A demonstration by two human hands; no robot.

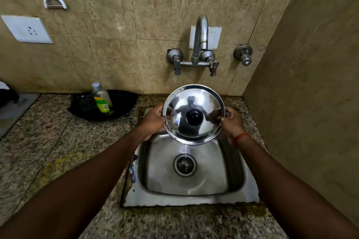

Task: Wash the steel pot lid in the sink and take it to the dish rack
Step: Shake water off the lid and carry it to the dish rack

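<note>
**Rinsing stage, head view.** The round, domed, polished-steel pot lid (196, 99) with a black knob is held upright over the far edge of the square stainless-steel sink (174, 201). Its knobbed face is turned toward the person and its lower rim hangs above the basin.

The left hand (153, 120) grips the lid's left rim, fingers curled behind it. The right hand (232, 122) grips the right rim in the same way.

The curved chrome wall tap (201, 40) stands behind the lid and shows no running stream. A drop appears to fall from the lid toward the round drain strainer (184, 165) (so the lid is probably wet).

**To do the step well:**
- Grip the lid by the bare rim with both hands, since wet polished steel likely slips.
- Tilt the lid so water sheds from its lowest point into the basin, not onto the speckled granite countertop (58, 141).
- Turn the lid to check its hidden underside.

A clear bottle with a green label (102, 99) lies in a black bowl (124, 105) at the countertop's back edge, left of the sink. No dish rack is in view.
</note>
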